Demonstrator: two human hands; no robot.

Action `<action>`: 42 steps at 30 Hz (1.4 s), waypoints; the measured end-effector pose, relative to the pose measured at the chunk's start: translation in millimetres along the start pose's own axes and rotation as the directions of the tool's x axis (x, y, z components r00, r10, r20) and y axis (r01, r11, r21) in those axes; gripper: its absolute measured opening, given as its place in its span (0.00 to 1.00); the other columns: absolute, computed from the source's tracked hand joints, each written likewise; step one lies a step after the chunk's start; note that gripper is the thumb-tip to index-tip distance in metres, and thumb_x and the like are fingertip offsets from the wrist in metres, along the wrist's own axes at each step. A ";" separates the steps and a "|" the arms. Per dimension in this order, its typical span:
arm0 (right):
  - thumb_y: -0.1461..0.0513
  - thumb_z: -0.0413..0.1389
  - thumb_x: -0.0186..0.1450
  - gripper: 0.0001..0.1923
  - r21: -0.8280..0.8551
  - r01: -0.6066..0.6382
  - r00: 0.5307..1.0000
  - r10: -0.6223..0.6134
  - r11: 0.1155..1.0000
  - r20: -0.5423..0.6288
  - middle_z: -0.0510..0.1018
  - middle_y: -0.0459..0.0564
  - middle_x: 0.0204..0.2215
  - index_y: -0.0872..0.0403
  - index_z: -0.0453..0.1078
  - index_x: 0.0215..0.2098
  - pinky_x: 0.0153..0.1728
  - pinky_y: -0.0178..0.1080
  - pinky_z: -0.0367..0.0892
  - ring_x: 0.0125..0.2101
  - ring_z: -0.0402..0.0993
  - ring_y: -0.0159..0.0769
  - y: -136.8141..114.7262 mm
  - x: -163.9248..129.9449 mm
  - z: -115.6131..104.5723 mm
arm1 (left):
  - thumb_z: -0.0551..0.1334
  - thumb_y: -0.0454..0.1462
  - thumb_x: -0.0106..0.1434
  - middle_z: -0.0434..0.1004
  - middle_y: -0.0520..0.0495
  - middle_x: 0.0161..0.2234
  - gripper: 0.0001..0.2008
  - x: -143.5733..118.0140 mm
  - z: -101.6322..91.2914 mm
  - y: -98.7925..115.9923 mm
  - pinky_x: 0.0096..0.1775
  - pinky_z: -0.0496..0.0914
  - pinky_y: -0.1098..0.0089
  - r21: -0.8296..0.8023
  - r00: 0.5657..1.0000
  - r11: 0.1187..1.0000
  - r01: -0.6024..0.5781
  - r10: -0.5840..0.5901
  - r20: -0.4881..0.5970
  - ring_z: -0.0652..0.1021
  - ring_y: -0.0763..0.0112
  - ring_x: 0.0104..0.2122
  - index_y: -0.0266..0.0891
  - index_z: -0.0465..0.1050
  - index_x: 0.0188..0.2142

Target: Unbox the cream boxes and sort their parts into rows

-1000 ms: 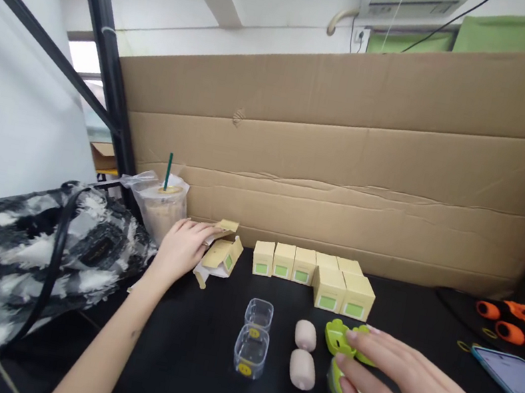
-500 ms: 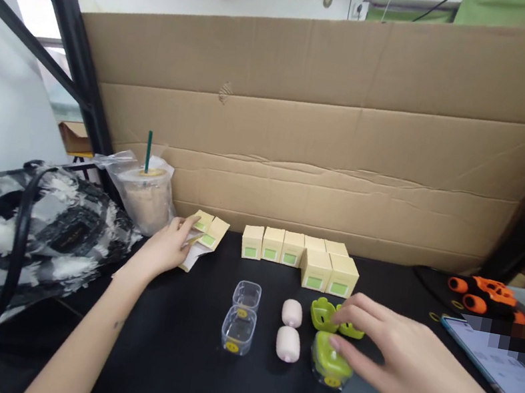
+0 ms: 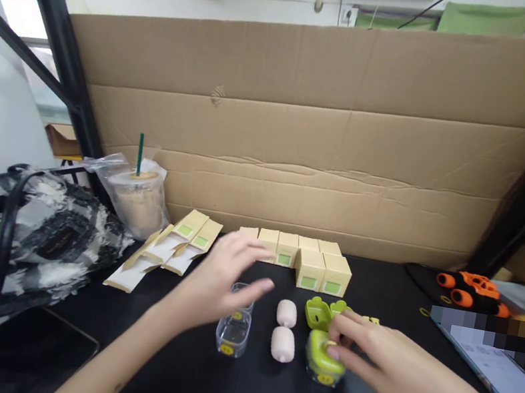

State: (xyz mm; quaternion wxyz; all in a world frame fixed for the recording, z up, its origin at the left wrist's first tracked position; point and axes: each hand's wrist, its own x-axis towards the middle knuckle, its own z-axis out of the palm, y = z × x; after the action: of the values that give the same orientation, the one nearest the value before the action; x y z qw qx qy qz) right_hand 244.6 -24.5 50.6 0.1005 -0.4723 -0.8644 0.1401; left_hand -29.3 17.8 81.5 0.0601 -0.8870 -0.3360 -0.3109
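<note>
My right hand (image 3: 370, 351) pinches the top of a small clear container with a green lid (image 3: 323, 348), which stands on the black table. Right behind it lie green flower-edged lids (image 3: 318, 312), partly covered by my fingers. My left hand (image 3: 225, 278) hovers with thumb and fingers apart, holding nothing. Below it a clear square container (image 3: 233, 333) with a yellow face sticker shows; another clear container (image 3: 245, 294) behind it is partly hidden. Two pale pink rounded pieces, a front one (image 3: 283, 344) and a rear one (image 3: 287, 313), sit between my hands.
Small cream boxes (image 3: 323, 271) with green labels line the back against a cardboard panel (image 3: 303, 136). Flattened cream boxes (image 3: 172, 245) lie at left, near a bagged drink (image 3: 137, 198) and a black-and-white bag (image 3: 57, 235). At right are a phone (image 3: 485, 371) and an orange toy car (image 3: 472, 288).
My left hand has left the flattened boxes and moved right, over the clear containers. My right hand's fingers have closed in on the green lid's top. The view has shifted slightly.
</note>
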 end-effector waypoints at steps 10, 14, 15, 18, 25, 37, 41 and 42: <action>0.55 0.40 0.71 0.13 0.280 0.031 0.976 0.031 0.959 -0.214 0.72 0.44 0.29 0.50 0.61 0.34 0.33 0.36 0.65 0.31 0.70 0.34 -16.2 1.2 0.3 | 0.66 0.43 0.56 0.69 0.44 0.53 0.33 -12.7 36.5 55.7 0.48 0.69 0.61 -0.536 0.958 0.816 0.219 -0.074 0.278 0.72 0.61 0.48 0.44 0.55 0.59; 0.56 0.45 0.70 0.09 0.481 0.149 0.956 0.000 0.864 -0.295 0.74 0.47 0.36 0.49 0.63 0.40 0.39 0.39 0.68 0.37 0.73 0.36 -25.3 6.8 10.9 | 0.68 0.39 0.54 0.73 0.48 0.47 0.33 -18.7 43.8 53.3 0.48 0.70 0.63 -0.664 0.936 0.663 0.346 -0.203 0.286 0.74 0.64 0.46 0.47 0.57 0.57; 0.56 0.47 0.69 0.08 0.522 0.177 0.951 -0.009 0.834 -0.309 0.74 0.48 0.38 0.49 0.64 0.41 0.41 0.39 0.69 0.39 0.73 0.36 -26.1 8.5 13.8 | 0.69 0.38 0.53 0.73 0.48 0.47 0.35 -19.9 44.6 52.1 0.49 0.69 0.62 -0.669 0.934 0.652 0.356 -0.225 0.278 0.74 0.64 0.46 0.47 0.56 0.57; 0.56 0.51 0.67 0.07 0.620 0.216 0.937 0.017 0.754 -0.348 0.74 0.50 0.44 0.49 0.67 0.38 0.44 0.41 0.70 0.44 0.73 0.39 -25.6 13.3 21.8 | 0.69 0.38 0.53 0.72 0.46 0.47 0.37 -22.7 44.7 47.7 0.52 0.68 0.60 -0.653 0.942 0.679 0.335 -0.235 0.239 0.73 0.63 0.47 0.46 0.54 0.59; 0.53 0.50 0.67 0.11 0.773 0.243 0.892 0.179 0.586 -0.416 0.76 0.50 0.42 0.50 0.65 0.31 0.45 0.42 0.69 0.44 0.73 0.39 -28.0 18.4 39.0 | 0.68 0.37 0.51 0.71 0.43 0.47 0.34 -20.1 38.2 46.8 0.50 0.68 0.59 -0.560 0.942 0.757 0.335 -0.249 0.227 0.72 0.61 0.47 0.40 0.59 0.56; 0.50 0.49 0.67 0.12 0.853 0.246 0.861 0.300 0.461 -0.410 0.73 0.51 0.43 0.49 0.63 0.33 0.28 0.38 0.74 0.34 0.73 0.37 -31.5 19.4 58.5 | 0.67 0.37 0.49 0.74 0.46 0.38 0.27 -15.8 31.6 48.6 0.44 0.70 0.61 -0.528 0.949 0.789 0.314 -0.244 0.201 0.73 0.63 0.40 0.39 0.69 0.50; 0.48 0.51 0.65 0.15 0.909 0.237 0.847 0.386 0.342 -0.366 0.74 0.48 0.36 0.49 0.63 0.31 0.30 0.39 0.75 0.32 0.72 0.34 -32.9 20.8 54.3 | 0.66 0.36 0.49 0.74 0.46 0.40 0.27 -17.3 33.5 47.2 0.45 0.70 0.62 -0.513 0.950 0.801 0.310 -0.244 0.193 0.73 0.62 0.41 0.40 0.68 0.50; 0.48 0.53 0.64 0.15 0.928 0.234 0.846 0.410 0.290 -0.341 0.74 0.47 0.34 0.49 0.64 0.31 0.32 0.41 0.75 0.32 0.73 0.35 -32.2 21.4 52.4 | 0.65 0.36 0.48 0.74 0.46 0.40 0.27 -17.4 33.0 45.4 0.45 0.70 0.62 -0.512 0.948 0.798 0.318 -0.254 0.194 0.73 0.62 0.41 0.40 0.68 0.49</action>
State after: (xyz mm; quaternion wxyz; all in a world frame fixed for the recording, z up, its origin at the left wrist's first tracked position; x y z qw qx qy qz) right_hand 191.8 -30.7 13.0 0.5824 -0.3859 -0.5155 0.4961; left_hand 6.2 -16.3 49.5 -0.2577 -0.8235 -0.3685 -0.3459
